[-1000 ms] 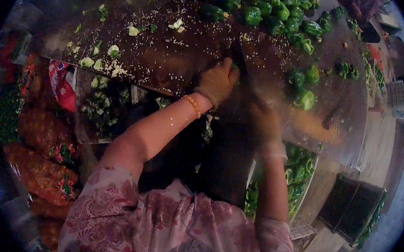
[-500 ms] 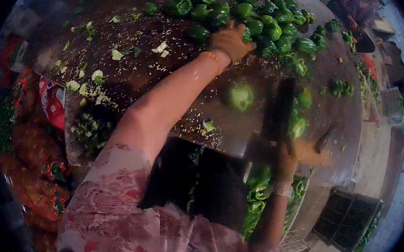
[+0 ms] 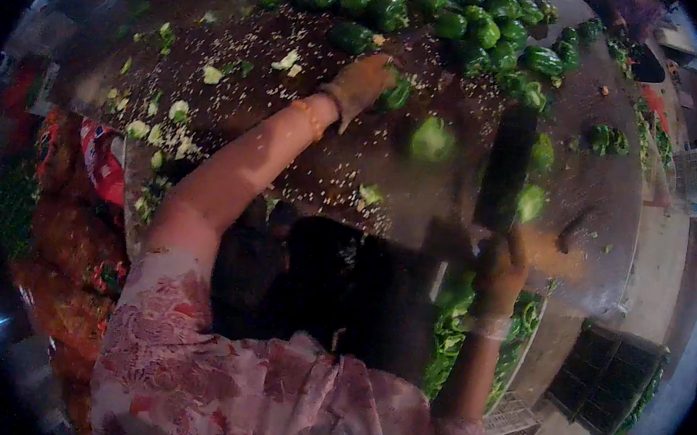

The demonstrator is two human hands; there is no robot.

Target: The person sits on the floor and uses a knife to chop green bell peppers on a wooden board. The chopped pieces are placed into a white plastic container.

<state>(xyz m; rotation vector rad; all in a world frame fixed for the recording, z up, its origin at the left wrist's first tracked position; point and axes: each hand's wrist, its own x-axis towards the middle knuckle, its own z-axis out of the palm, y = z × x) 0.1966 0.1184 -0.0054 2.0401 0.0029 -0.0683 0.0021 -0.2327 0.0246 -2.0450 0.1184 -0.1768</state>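
My left hand (image 3: 358, 88), in an orange-brown glove, is closed round a green bell pepper (image 3: 396, 94), just short of the pepper pile (image 3: 481, 32) at the table's far side. Lower right, my right hand (image 3: 500, 268) grips a cleaver; its broad dark blade (image 3: 505, 169) points away from me. Its handle is mostly hidden in my fingers. Beside the blade on the right lie pieces of green pepper (image 3: 530, 203). A cut light-green pepper (image 3: 431, 139) rests between my two hands.
White seeds and pale cores (image 3: 212, 75) litter the dark table (image 3: 442, 188), mostly on the left. Under its front edge stands a crate of cut green peppers (image 3: 449, 342). Orange-red sacks (image 3: 68, 301) lie at left; a dark crate (image 3: 606, 377) stands on the floor at right.
My left hand has drawn back from the pile toward me and left, bringing a pepper with it. The cleaver has stayed over nearly the same spot. The whole view has shifted slightly.
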